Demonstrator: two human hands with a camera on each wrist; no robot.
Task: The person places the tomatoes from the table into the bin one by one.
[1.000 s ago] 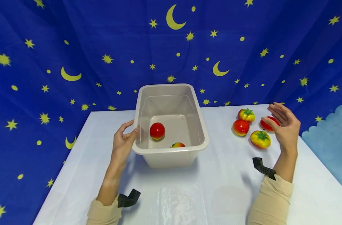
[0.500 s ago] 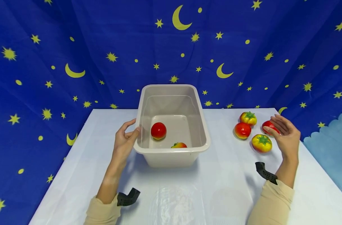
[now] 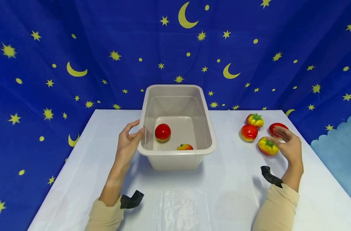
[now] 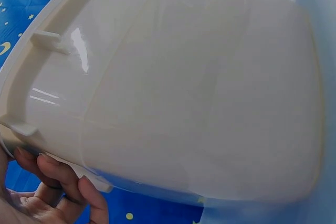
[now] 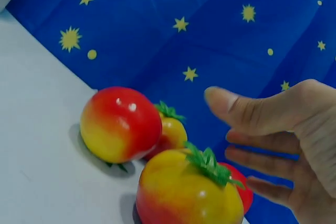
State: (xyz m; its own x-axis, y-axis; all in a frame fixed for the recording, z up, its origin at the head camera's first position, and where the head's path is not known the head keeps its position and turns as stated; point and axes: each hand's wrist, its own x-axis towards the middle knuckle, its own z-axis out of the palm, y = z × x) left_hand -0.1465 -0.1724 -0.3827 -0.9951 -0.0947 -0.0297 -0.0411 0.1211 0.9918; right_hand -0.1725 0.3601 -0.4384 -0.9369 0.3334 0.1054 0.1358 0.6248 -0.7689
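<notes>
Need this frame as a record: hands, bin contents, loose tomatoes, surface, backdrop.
left hand: grips bin at left rim
right hand: holds nothing, beside loose tomatoes
in bin: red tomato; second tomato, partly hidden by front wall
loose: four, right of bin; front tomato leafy side up
surface: white table
backdrop: blue cloth, yellow moons and stars

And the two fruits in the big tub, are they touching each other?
Apart. The head view shows the bare floor of the tub between the mostly red fruit and the leafy fruit, whose lower part is hidden by the near rim.
</notes>
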